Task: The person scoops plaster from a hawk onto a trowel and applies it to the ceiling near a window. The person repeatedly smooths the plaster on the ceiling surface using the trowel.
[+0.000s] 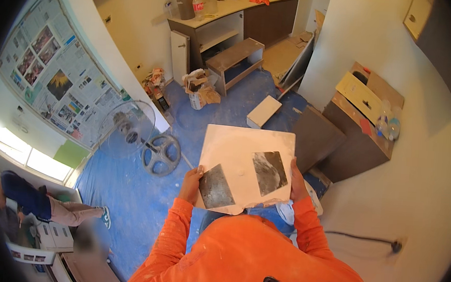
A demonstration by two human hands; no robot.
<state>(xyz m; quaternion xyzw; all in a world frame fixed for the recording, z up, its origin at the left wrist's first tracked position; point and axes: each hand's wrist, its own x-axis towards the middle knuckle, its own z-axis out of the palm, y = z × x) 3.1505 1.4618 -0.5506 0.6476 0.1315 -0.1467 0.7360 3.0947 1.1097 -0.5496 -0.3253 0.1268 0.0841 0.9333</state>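
Observation:
In front of my body is a pale, flat board (236,144) with a worn, chipped lower edge. My left hand (191,185) is closed on its left edge, and my right hand (299,183) grips the right edge. Two dark grey rectangular patches show on the board's face: a smooth one (217,188) beside my left hand and a whitish-smeared one (269,172) nearer my right. Whether these are loose sheets or part of the surface, I cannot tell. My fingers behind the board are hidden.
Blue sheeting (126,191) covers the floor. A stand fan (153,151) lies to the left, a pale box (264,112) ahead. Brown cabinet parts (355,138) stand right, near a plugged-in cord (361,236). At far left, another person (30,200) bends over.

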